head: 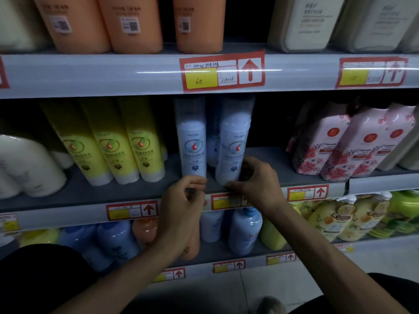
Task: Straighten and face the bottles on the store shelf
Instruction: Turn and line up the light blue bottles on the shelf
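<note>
Two blue bottles stand mid-shelf, cap down. To their left is a row of three yellow bottles [127, 143], leaning left in this wide view, and to their right a cluster of pink bottles [340, 146]. A third blue bottle [213, 150] sits behind, in the slot between the front two. The right hand [256, 180] grips the right blue bottle [234, 141] low down, thumb at its base and fingers curled round its right side. The left hand [183, 205] is curled at the foot of the left blue bottle [192, 143]; whether it holds the bottle cannot be told. Both blue bottles are tall, smooth, glossy plastic tubes with printed round logos facing out. The yellow ones share that shape, with white caps. The pink ones are squarer, shiny and flower-printed. The shelf [267, 164] is flat, matt grey, with a pale front rail [68, 214] carrying red-and-yellow tags [223, 201]. The blue bottles stand just behind the rail. Bare shelf lies open between the right blue bottle and the pink bottles, and a narrower strip separates the left blue bottle from the yellow row. The upper rail [90, 73] hangs close above the bottle tops.
</note>
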{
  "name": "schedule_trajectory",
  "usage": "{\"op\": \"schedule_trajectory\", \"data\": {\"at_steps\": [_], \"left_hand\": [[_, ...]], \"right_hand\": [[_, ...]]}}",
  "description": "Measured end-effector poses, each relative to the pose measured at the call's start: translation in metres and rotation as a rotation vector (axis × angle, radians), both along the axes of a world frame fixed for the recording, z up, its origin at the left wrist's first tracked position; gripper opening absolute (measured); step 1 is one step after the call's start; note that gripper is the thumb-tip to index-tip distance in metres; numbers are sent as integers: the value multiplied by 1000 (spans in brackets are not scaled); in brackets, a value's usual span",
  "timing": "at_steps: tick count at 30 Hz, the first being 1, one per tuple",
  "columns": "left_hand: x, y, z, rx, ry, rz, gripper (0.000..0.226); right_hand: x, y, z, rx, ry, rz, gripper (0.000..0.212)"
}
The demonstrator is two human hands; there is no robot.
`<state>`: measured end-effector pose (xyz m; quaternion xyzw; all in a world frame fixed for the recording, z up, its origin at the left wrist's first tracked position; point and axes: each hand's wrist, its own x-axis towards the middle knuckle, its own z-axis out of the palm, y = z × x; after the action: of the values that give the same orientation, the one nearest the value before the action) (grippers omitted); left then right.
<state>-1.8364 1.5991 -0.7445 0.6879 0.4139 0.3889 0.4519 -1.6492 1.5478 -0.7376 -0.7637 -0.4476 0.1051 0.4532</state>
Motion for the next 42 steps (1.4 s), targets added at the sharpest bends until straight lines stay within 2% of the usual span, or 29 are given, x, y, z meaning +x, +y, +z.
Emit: {"op": "schedule_trajectory", "data": {"at_steps": [6, 11, 18, 23, 29, 36, 42], "left_hand": [[-18, 11, 2, 75, 110, 95, 23], [-18, 19, 16, 137, 378, 162, 51], [-12, 34, 20, 242, 550, 179, 41], [-9, 39, 20, 298, 587, 189, 42], [-11, 42, 21, 392, 609, 202, 42], [-9, 47, 14, 338, 424, 146, 43], [-9, 50, 8, 312, 372, 135, 37]], "right_hand": [[3, -2, 2, 11, 98, 29, 49], [-9, 2, 4, 37, 78, -16, 51], [-21, 8, 5, 24, 15, -60, 54], [-25, 10, 0, 24, -43, -116, 61], [-20, 10, 1, 5, -32, -65, 61], [-21, 10, 5, 44, -41, -16, 52], [-24, 9, 5, 52, -78, -14, 48]]}}
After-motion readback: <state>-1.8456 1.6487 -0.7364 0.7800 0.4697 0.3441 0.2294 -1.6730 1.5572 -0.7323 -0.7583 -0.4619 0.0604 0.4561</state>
